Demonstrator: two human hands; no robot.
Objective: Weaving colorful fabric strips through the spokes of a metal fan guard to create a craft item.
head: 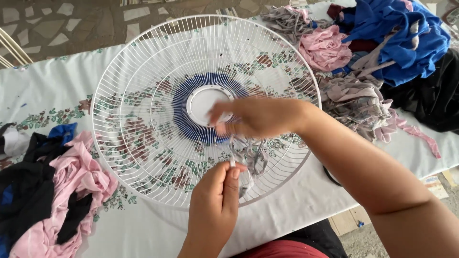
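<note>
— Fan guard (143,119), white wire, lies flat on the flowered tablecloth (43,91) in the head view. Where are the hands against it?

— Both are over its near half. The right hand (256,117) reaches across from the right, just beside the blue-ringed hub (203,102), fingers pinched on a grey fabric strip (251,155).

— And the left?

— The left hand (215,200) comes up from the near edge, below the right one, thumb and fingers closed on the lower end of the same strip. The strip hangs in loose loops between the two hands, lying on the wires; whether it passes through them I cannot tell.

— What lies around?

— A heap of pink and black cloth (52,191) at the left, touching the guard's rim. A pile of blue, pink and grey cloth (373,52) at the far right, just beside the rim.
</note>
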